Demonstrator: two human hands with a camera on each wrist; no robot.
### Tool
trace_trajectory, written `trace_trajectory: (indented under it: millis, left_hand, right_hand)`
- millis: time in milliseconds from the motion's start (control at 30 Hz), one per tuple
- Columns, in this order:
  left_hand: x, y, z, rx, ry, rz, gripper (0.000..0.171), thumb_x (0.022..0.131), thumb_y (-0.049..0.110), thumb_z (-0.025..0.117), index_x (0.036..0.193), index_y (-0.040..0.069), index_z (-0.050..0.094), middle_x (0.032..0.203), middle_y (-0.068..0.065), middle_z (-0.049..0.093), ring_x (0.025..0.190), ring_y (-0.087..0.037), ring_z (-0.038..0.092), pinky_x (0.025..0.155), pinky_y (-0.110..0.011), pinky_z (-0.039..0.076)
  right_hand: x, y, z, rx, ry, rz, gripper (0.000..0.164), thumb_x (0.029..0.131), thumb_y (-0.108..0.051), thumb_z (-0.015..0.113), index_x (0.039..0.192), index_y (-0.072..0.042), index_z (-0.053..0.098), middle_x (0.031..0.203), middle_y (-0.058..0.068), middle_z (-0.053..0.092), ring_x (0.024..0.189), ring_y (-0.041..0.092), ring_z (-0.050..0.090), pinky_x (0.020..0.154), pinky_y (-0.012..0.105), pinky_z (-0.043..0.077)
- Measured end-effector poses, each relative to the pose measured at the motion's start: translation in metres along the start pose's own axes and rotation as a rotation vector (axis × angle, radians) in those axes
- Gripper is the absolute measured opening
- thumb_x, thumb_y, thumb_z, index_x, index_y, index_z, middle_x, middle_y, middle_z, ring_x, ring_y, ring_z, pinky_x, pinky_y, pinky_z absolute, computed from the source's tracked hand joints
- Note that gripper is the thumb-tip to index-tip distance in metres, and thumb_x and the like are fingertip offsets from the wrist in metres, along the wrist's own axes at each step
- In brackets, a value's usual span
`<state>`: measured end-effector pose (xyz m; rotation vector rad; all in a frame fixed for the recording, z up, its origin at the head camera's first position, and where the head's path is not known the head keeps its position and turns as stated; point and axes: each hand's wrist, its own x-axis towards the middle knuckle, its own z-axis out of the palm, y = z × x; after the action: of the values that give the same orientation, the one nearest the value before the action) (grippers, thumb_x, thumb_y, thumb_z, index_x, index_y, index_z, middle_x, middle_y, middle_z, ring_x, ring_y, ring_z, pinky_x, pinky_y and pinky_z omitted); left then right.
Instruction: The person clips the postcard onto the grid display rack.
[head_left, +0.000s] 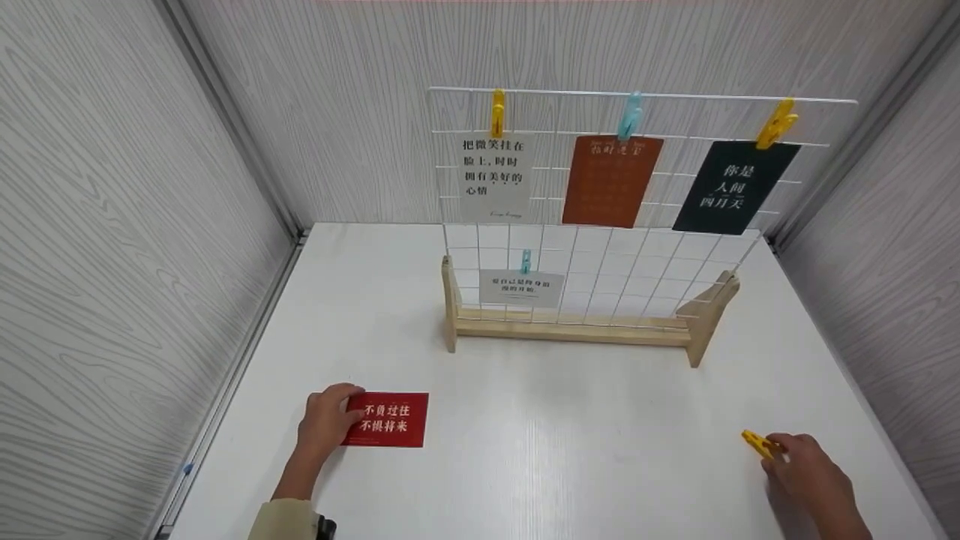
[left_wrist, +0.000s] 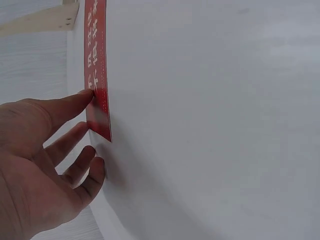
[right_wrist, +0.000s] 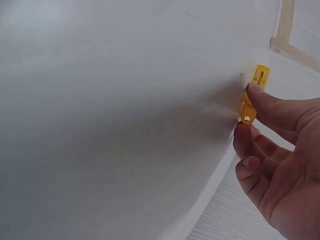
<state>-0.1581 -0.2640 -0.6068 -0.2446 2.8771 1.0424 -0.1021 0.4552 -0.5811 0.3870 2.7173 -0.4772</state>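
Observation:
At the left of the table, my left hand (head_left: 325, 420) pinches the near end of a red card (head_left: 397, 420) with white characters. In the left wrist view the thumb lies over the face of the red card (left_wrist: 97, 65), with the index finger at its edge and the other fingers curled loosely. My right hand (head_left: 810, 472), at the far right, holds a yellow clothespin (head_left: 759, 444) between thumb and fingers. The right wrist view shows the thumb on the side of the yellow clothespin (right_wrist: 256, 95), its holed end pointing down toward the fingers.
A white wire grid (head_left: 592, 262) stands in a wooden base (head_left: 570, 330) at the back. Clipped on it are a white card (head_left: 495, 180), a brown card (head_left: 611, 187), a dark card (head_left: 735, 191) and a small white card (head_left: 521, 289). Wood-patterned panels surround the table (head_left: 525, 450).

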Motion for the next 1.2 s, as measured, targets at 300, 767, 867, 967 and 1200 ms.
trace_trajectory:
  millis: [300,767,867,967,1200]
  left_hand:
    - [-0.001,0.000,0.001,-0.057,-0.009,-0.008,0.040,0.094,0.007,0.068,0.133,0.008,0.064,0.139,-0.019,0.056,0.130,-0.039,0.045,0.105,-0.058,0.041]
    - [-0.001,0.001,-0.001,-0.260,-0.039,-0.054,0.041,0.098,0.000,0.055,0.139,0.003,0.055,0.133,-0.019,0.058,0.120,-0.034,0.058,0.099,-0.047,0.051]
    - [0.000,0.002,-0.003,-0.351,-0.058,-0.079,0.042,0.098,0.001,0.056,0.140,0.002,0.055,0.131,-0.020,0.062,0.119,-0.033,0.061,0.096,-0.042,0.054]
    - [-0.001,0.002,-0.005,-0.424,-0.067,-0.098,0.042,0.097,0.002,0.058,0.139,0.002,0.056,0.125,-0.019,0.066,0.114,-0.030,0.064,0.092,-0.037,0.055]
    - [-0.002,0.006,-0.009,-0.500,-0.098,-0.093,0.037,0.098,0.006,0.060,0.135,0.001,0.060,0.121,-0.017,0.067,0.106,-0.025,0.064,0.089,-0.034,0.056]
  right_hand:
    - [0.000,0.000,0.002,0.003,-0.005,0.008,0.051,0.093,-0.017,0.071,0.132,0.011,0.054,0.121,0.038,0.052,0.102,0.047,0.061,0.077,0.054,0.052]
    - [0.000,0.001,0.000,0.019,-0.024,0.007,0.055,0.095,-0.025,0.070,0.131,0.012,0.054,0.123,0.040,0.050,0.107,0.050,0.059,0.079,0.056,0.052]
    - [0.000,0.001,-0.001,0.028,-0.033,0.009,0.058,0.094,-0.029,0.070,0.133,0.012,0.053,0.126,0.041,0.048,0.110,0.051,0.058,0.080,0.056,0.052]
    - [0.000,0.000,-0.001,0.046,-0.049,0.022,0.061,0.094,-0.032,0.069,0.134,0.011,0.052,0.127,0.040,0.048,0.108,0.048,0.059,0.078,0.054,0.052]
    - [-0.001,-0.005,-0.002,0.075,-0.051,0.014,0.064,0.095,-0.033,0.068,0.137,0.012,0.049,0.124,0.036,0.054,0.099,0.035,0.062,0.075,0.049,0.052]
